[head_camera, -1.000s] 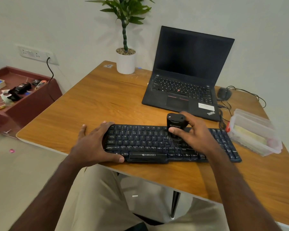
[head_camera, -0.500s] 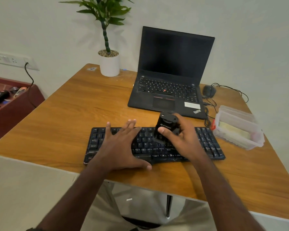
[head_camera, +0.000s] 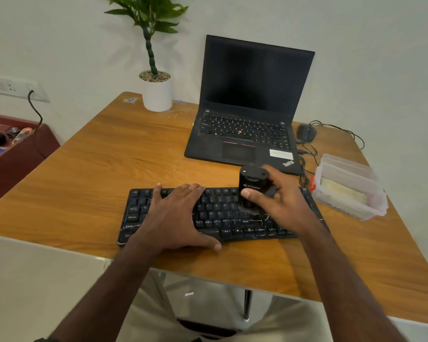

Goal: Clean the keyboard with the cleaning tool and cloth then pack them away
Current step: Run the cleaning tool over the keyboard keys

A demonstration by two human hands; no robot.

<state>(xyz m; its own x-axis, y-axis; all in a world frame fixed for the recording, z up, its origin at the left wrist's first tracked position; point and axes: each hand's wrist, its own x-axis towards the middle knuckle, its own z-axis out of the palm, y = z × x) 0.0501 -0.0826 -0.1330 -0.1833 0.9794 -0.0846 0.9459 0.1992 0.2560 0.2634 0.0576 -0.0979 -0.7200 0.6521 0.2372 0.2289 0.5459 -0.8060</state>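
**A hand on the keys and a brush at work**

Far to the left stands a dark red shelf with small things on it, too blurry to name. A black cord hangs from a wall socket above it.

A wooden table fills the middle. At its back edge stands a white pot with a green plant.

Near the front edge lies the black keyboard, long side toward the person. The left hand lies flat on the left half of the keyboard. Its fingers are straight and spread a little, pressing down on the keys. The thumb reaches along the front edge of the keyboard.

Behind the keyboard sits an open black laptop with a dark screen.

The right hand grips the black cleaning tool, with the thumb on the near side and the fingers curled round the far side. The tool stands upright, and its brush end touches the keys just right of the middle of the keyboard.

A black mouse with a tangled wire sits to the right of the laptop. Nearer, just beside the right end of the keyboard, is a clear plastic box. Something pale yellow lies inside it, but I cannot tell what it is.
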